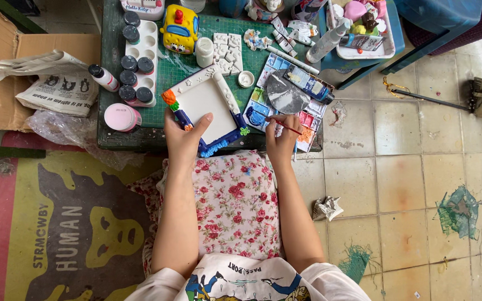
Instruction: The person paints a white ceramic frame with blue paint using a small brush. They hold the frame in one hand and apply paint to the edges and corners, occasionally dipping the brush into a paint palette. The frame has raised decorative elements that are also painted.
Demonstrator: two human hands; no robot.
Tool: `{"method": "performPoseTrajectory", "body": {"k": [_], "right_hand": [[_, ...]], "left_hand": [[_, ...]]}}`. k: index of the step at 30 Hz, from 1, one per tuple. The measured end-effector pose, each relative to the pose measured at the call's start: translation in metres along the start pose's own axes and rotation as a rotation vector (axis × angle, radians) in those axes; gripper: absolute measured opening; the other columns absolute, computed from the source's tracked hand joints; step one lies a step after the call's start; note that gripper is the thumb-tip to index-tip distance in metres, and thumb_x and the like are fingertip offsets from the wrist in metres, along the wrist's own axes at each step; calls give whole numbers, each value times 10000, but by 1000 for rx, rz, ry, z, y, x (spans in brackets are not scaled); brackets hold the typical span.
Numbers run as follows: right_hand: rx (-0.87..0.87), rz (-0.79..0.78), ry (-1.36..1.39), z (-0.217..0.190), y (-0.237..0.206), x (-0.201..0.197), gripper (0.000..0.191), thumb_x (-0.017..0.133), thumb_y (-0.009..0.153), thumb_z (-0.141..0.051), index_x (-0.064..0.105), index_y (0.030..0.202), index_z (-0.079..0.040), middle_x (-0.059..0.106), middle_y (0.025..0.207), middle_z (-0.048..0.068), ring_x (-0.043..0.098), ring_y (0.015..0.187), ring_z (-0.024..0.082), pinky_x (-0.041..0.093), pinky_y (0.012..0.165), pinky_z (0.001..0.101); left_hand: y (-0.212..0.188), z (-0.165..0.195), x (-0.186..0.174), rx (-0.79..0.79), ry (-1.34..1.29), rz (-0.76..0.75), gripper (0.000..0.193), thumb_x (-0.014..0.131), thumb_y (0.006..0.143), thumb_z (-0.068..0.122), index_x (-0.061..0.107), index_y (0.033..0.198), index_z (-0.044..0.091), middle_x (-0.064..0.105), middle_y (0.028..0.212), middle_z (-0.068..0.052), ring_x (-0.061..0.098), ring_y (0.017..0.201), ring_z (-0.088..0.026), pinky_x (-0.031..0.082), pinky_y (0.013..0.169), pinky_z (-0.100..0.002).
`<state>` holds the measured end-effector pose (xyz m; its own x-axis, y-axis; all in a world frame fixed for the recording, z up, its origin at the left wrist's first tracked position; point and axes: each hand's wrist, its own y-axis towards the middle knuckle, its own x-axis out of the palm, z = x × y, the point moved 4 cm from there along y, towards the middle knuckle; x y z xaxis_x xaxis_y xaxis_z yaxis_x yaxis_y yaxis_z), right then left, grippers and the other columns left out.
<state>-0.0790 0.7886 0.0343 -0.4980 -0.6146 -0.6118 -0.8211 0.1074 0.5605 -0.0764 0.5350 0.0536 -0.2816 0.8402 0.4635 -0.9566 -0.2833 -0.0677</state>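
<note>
My left hand [184, 138] grips the near left edge of a white plaster picture frame [207, 103], whose lower border is painted blue, with an orange and green detail at one corner. The frame lies tilted on a green cutting mat [191, 61]. My right hand [282, 139] holds a thin red-handled paintbrush [284, 125]. Its tip points left into a paint palette [285, 103] with blue, green and pink wells, just right of the frame.
Paint bottles [132, 61] fill a white tray at the mat's left, beside a pink jar [121, 117]. A yellow toy car [179, 28], white plaster pieces [228, 53] and tubes lie beyond. Newspaper [51, 83] on cardboard sits left; tiled floor with crumpled paper [327, 208] right.
</note>
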Motion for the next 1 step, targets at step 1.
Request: {"method": "performPoseTrajectory", "body": {"k": [1], "right_hand": [[1,3,-4,-1,-1,0,29,645,955,-72,638,982,-78,645,982,53,540,993,253,345,925,401]], "left_hand": [[-1,1,0,-7,-8,-6,681,840,814,5,442,1367,-14,628,1250,-146,671,1109,-196,579,976,-333]]}}
